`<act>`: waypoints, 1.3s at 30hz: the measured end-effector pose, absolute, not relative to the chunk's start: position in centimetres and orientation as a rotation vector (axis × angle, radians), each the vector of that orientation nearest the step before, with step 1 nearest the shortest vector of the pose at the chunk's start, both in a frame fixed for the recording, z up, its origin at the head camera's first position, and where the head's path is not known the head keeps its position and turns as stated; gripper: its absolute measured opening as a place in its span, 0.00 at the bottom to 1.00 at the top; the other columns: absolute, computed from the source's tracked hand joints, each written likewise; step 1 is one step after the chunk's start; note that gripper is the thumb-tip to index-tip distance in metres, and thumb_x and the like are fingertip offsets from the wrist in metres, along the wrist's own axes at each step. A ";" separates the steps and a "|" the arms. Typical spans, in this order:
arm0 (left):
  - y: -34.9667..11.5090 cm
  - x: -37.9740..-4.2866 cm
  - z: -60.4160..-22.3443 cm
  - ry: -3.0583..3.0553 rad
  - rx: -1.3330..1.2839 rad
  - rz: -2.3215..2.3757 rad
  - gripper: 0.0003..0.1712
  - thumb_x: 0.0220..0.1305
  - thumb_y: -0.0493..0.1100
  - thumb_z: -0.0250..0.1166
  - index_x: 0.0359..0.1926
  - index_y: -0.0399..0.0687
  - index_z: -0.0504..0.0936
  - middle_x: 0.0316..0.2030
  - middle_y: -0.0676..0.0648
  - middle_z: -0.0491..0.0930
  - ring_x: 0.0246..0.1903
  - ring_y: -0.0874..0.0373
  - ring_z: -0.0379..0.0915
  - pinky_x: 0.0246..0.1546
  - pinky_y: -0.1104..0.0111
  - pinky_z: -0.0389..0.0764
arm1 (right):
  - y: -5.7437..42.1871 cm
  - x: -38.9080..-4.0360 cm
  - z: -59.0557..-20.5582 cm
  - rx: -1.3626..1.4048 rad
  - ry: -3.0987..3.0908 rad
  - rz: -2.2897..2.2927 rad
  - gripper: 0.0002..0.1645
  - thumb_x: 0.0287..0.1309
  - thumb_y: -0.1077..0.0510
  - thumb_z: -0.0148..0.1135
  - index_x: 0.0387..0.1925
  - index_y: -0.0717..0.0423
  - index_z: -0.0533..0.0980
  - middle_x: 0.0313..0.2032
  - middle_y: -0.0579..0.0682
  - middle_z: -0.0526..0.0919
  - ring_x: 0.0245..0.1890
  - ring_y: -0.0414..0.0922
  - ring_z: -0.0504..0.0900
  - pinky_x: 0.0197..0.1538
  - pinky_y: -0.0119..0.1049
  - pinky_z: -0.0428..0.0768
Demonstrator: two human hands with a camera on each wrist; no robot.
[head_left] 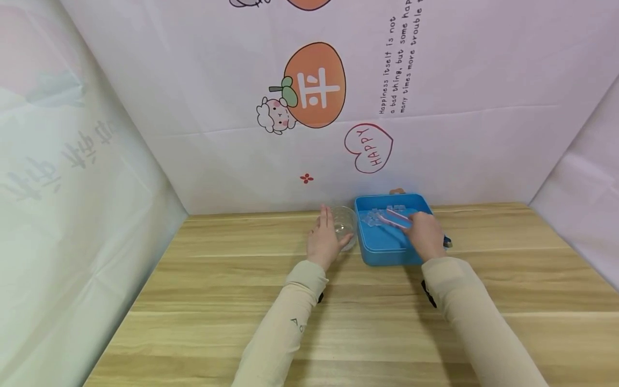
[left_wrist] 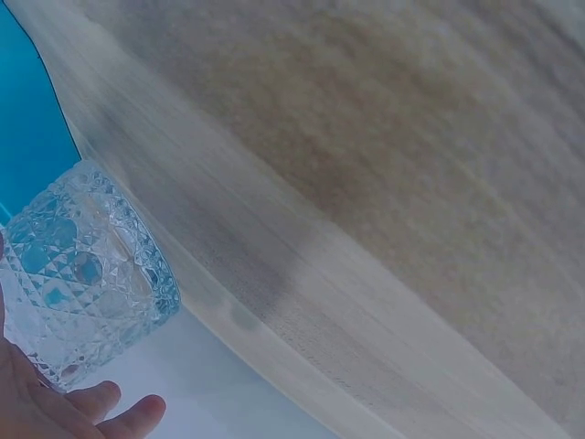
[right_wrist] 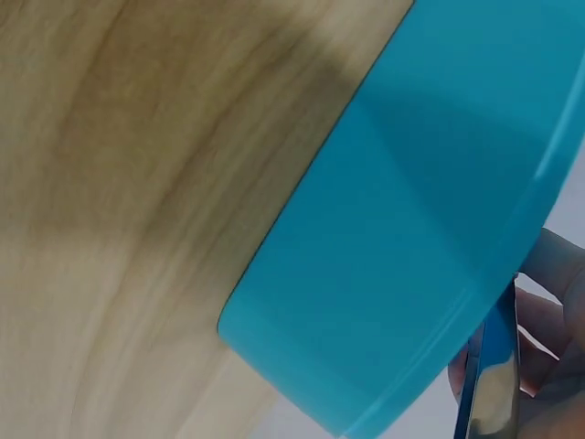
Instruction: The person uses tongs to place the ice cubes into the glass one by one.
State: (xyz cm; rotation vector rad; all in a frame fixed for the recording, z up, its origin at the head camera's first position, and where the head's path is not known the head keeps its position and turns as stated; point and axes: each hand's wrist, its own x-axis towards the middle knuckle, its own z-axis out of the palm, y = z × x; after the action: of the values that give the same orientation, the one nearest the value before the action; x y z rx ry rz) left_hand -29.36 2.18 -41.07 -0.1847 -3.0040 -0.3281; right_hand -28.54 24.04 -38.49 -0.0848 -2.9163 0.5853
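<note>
A clear cut-glass tumbler (head_left: 344, 221) with a diamond pattern stands against the left side of a blue box (head_left: 387, 257). My left hand (head_left: 325, 240) rests beside the glass (left_wrist: 87, 274), fingers stretched out along its left side and thumb across its near side. Clear ice-like cubes (head_left: 372, 217) lie inside the box. My right hand (head_left: 425, 234) reaches over the box's right rim and grips shiny metal tongs (head_left: 397, 219), whose tips point left among the cubes. In the right wrist view the tongs' rear end (right_wrist: 494, 398) shows beside the fingers.
The wooden table (head_left: 232, 301) meets a printed white cloth backdrop (head_left: 232, 177) just behind the glass and box. More white cloth hangs at the left and right. A small brown thing (head_left: 397, 191) peeks out behind the box.
</note>
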 end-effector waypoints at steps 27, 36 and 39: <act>2.2 -29.5 -41.2 -2.999 -0.183 -0.377 0.53 0.64 0.67 0.54 0.75 0.42 0.43 0.77 0.46 0.42 0.71 0.53 0.57 0.63 0.57 0.72 | 23.8 -29.0 -39.1 -0.254 -3.008 0.600 0.21 0.61 0.60 0.61 0.51 0.73 0.76 0.47 0.70 0.80 0.40 0.60 0.80 0.48 0.56 0.80; 2.2 -29.5 -41.2 -2.993 -0.179 -0.392 0.53 0.63 0.67 0.55 0.75 0.42 0.44 0.76 0.46 0.43 0.71 0.52 0.57 0.63 0.56 0.72 | 23.9 -29.0 -39.1 -0.233 -3.010 0.605 0.22 0.61 0.60 0.61 0.51 0.73 0.75 0.47 0.71 0.80 0.39 0.60 0.80 0.48 0.56 0.80; 2.2 -29.6 -41.2 -2.994 -0.176 -0.419 0.53 0.63 0.66 0.55 0.75 0.42 0.44 0.76 0.46 0.42 0.71 0.51 0.57 0.64 0.55 0.71 | 24.0 -28.9 -39.2 -0.210 -3.003 0.612 0.21 0.61 0.60 0.61 0.50 0.74 0.76 0.47 0.71 0.80 0.39 0.60 0.81 0.47 0.56 0.81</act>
State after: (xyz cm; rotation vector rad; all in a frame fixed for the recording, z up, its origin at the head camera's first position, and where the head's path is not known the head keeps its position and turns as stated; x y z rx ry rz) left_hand -29.55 2.20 -41.22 -0.1765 -2.9942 -0.4192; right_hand -28.90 24.04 -39.19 -0.2096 -3.0027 0.6123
